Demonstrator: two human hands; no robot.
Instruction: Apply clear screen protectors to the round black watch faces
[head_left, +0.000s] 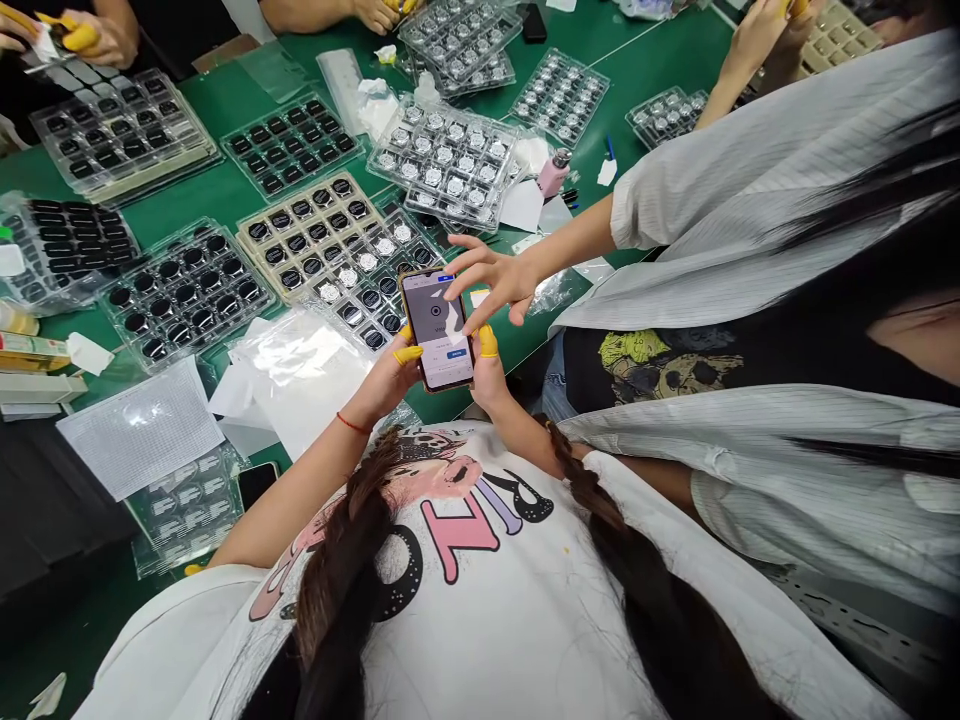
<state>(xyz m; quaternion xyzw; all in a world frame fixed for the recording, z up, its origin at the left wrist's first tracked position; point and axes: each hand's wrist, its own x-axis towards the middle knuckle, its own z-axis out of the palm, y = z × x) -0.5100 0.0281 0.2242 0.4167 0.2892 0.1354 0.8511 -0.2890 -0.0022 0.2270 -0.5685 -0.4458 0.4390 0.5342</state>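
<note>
A smartphone (431,345) with a lit screen is held upright in front of my chest. My left hand (394,375) is closed around its left edge, with a yellow finger cot on the thumb. On the other edge, my right hand (487,372) grips the phone too, its thumb also in a yellow cot. A co-worker's hand (504,280) reaches in from the right, fingers spread over the screen; whether a fingertip touches it I cannot tell. Just beyond the phone lies a clear tray (367,285) of round watch-like parts, some white and some black.
Several trays of round parts cover the green table (300,60), including a beige tray (300,235) and stacked clear trays (450,160). A pink bottle (553,172) stands behind the co-worker's arm. Paper sheets (142,430) and another phone (257,487) lie at left. Other people work across the table.
</note>
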